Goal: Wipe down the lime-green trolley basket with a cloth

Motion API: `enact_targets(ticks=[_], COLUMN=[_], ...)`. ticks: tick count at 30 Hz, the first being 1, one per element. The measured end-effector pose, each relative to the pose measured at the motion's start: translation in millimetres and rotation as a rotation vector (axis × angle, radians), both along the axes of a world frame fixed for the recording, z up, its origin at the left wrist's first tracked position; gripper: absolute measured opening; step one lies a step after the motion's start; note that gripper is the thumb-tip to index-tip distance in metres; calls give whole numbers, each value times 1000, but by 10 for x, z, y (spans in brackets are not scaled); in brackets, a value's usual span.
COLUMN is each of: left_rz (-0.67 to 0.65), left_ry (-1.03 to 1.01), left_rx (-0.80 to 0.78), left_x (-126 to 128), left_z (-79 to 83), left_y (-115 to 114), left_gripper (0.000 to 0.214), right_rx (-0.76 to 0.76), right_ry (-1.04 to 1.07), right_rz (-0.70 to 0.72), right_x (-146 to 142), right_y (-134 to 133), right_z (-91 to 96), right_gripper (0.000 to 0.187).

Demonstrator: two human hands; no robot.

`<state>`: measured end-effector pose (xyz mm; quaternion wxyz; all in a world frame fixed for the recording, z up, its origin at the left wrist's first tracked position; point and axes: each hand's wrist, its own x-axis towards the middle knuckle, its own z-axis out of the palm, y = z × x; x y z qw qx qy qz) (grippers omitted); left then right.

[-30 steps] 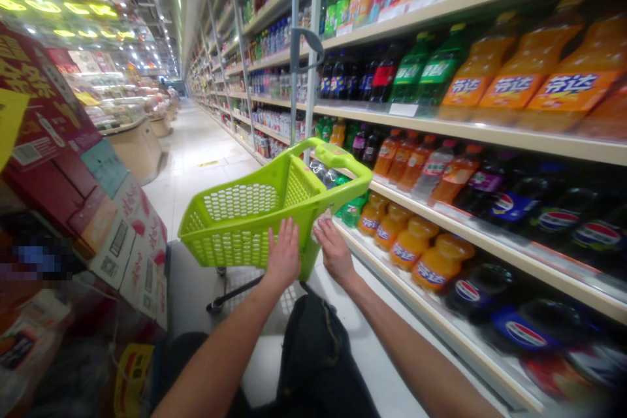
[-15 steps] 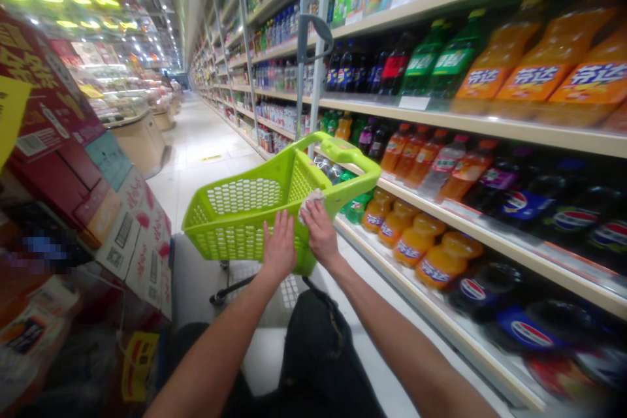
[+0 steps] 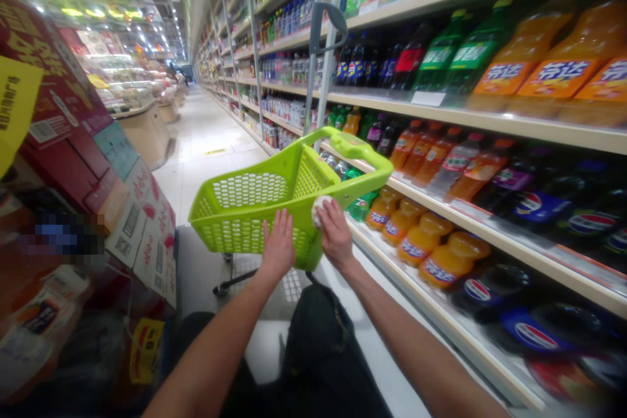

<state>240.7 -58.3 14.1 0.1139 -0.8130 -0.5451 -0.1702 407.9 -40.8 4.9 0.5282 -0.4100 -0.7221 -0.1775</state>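
Observation:
A lime-green shopping cart (image 3: 255,212) stands in front of me, its basket walls pierced with holes and its handle pointing to the right. My left hand (image 3: 279,245) lies flat against the near side of the basket, fingers stretched out. In my right hand (image 3: 336,232) is a crumpled whitish cloth (image 3: 321,210), pressed to the cart's side below the handle. Fingers cover part of the cloth. My dark-trousered knee (image 3: 318,333) is below the cart.
Shelves (image 3: 490,119) of soft drink bottles run along the right, with orange soda bottles (image 3: 438,261) on the low shelf near the cart. Stacked cartons (image 3: 142,228) stand on the left. The pale aisle floor (image 3: 196,124) stretches ahead between them.
My right hand has slid the cloth a little right and down along the cart's side. The left hand keeps its place on the basket. The whole view has shifted slightly.

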Motion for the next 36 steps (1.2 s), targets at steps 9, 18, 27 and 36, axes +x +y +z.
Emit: enact_targets(ticks=[9, 18, 27, 36], left_rz=[72, 122, 176, 253], left_ry=[-2, 23, -1, 22], left_rx=[-17, -69, -63, -89], left_x=[-135, -344, -529, -773], left_z=[-40, -161, -141, -173], left_y=[-6, -66, -22, -62], left_gripper=[68, 68, 69, 68], right_rx=[-48, -145, -64, -75], right_ry=[-51, -223, -89, -258], right_rz=[103, 217, 200, 248], right_x=[-423, -491, -515, -1028], right_y=[262, 208, 89, 333], right_z=[-264, -756, -262, -529], right_gripper=[46, 38, 43, 39])
